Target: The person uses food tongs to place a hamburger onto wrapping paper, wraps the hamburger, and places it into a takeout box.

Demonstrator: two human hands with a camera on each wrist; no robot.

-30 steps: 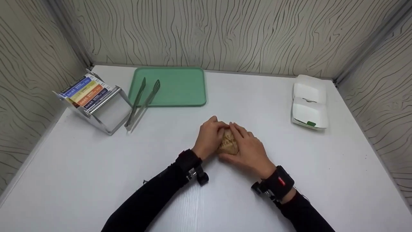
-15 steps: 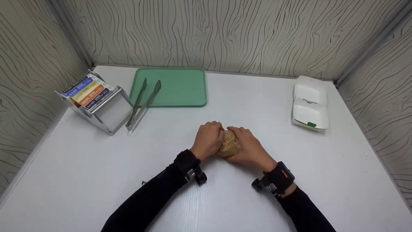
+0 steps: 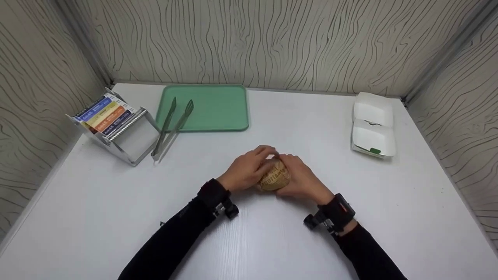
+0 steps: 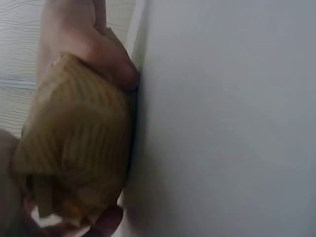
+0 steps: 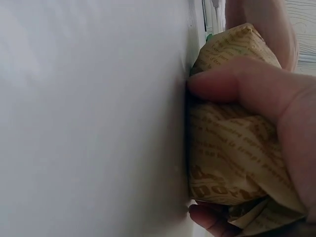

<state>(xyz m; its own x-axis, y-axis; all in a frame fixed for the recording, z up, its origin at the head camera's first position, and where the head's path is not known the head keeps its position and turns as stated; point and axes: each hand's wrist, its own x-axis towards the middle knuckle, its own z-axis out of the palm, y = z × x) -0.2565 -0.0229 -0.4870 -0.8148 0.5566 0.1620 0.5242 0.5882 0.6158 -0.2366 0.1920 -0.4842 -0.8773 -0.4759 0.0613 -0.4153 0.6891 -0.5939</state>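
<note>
Patterned walls (image 3: 264, 42) stand along the far, left and right sides of a white tabletop (image 3: 420, 217). Two black sleeves (image 3: 171, 237) reach in from the near side, each with a black wristband (image 3: 337, 212) that carries a small camera. At the far left lies a green tray (image 3: 221, 109). Left of it and a little nearer sits a metal rack (image 3: 134, 142) of blue, yellow, orange and dark labels (image 3: 107, 114). At the far right a white box (image 3: 372, 136) lies open, a green mark on its near edge. Metal tongs (image 3: 166, 123) lie across the near edge of the tray, tips over it and spread apart, their joined end just beside the rack.

Near the middle, the right hand (image 3: 301, 177) grips the right side of the package, thumb on the near side. The left hand (image 3: 245, 171) is on the left side, its fingers curled round the end, thumb against the paper. Between them, the package (image 3: 276, 179), in printed brown paper, sits on the tabletop; the left wrist view shows loose folds at one end.
</note>
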